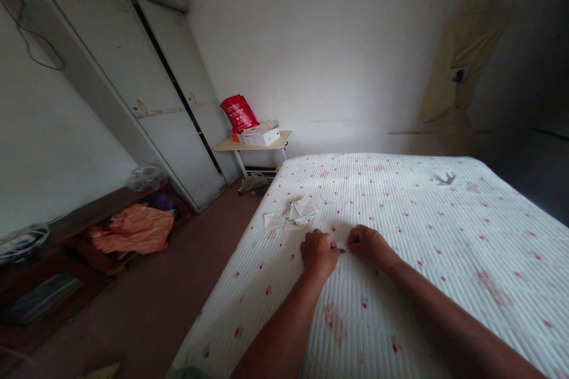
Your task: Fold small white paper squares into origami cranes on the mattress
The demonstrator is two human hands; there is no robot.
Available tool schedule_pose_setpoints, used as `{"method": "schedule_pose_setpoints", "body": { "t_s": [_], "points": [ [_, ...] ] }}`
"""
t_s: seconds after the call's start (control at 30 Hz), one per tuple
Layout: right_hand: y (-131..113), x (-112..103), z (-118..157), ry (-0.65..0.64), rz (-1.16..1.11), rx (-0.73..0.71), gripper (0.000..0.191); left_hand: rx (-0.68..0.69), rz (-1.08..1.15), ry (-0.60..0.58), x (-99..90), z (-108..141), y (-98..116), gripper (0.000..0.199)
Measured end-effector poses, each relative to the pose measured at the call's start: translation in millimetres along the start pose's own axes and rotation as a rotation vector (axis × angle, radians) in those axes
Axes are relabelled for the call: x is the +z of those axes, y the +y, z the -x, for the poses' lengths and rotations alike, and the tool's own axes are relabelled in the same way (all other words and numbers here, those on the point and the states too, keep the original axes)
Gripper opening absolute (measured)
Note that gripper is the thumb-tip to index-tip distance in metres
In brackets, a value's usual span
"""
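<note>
Both of my hands are over the white bed cover with small red flowers (355, 320). My left hand (319, 253) is closed, its fingertips pinched at a small dark piece (342, 250) whose kind I cannot make out. Just to the right, my right hand (368, 244) is curled with its fingertips together, a short gap from that piece. Whatever its fingers hold, if anything, is hidden. Beyond my left hand lies a loose pile of printed paper pieces (303, 211).
A crumpled grey scrap (446, 179) lies on the far right of the bed. Beyond the bed's far left corner, a small table (224, 145) bears a red bag (239, 113) and a white box (262, 137). A wardrobe (120, 65) and a low wooden cabinet (89, 207) stand left.
</note>
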State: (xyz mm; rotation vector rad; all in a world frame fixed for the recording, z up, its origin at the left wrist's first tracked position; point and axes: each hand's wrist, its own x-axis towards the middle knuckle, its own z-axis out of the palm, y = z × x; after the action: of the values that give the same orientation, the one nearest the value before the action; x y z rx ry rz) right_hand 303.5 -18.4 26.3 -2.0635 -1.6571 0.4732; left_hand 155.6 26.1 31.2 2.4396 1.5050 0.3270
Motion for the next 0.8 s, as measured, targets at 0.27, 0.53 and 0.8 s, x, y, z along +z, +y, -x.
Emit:
{"method": "schedule_pose_setpoints", "body": {
  "t_s": [0.27, 0.53, 0.8],
  "points": [
    [-1.2, 2.0, 2.4, 0.024, 0.021, 0.006, 0.009, -0.008, -0.012, -0.005, 1.0, 0.6, 0.9, 0.014],
    [-2.5, 4.5, 2.6, 0.031, 0.066, 0.013, 0.003, -0.017, -0.007, -0.035, -5.0, 1.8, 3.2, 0.013],
    [11.3, -1.9, 12.5, 0.021, -0.126, -0.250, 0.029, 0.058, 0.095, 0.083, 4.7, 13.9, -0.8, 0.011]
  ]
}}
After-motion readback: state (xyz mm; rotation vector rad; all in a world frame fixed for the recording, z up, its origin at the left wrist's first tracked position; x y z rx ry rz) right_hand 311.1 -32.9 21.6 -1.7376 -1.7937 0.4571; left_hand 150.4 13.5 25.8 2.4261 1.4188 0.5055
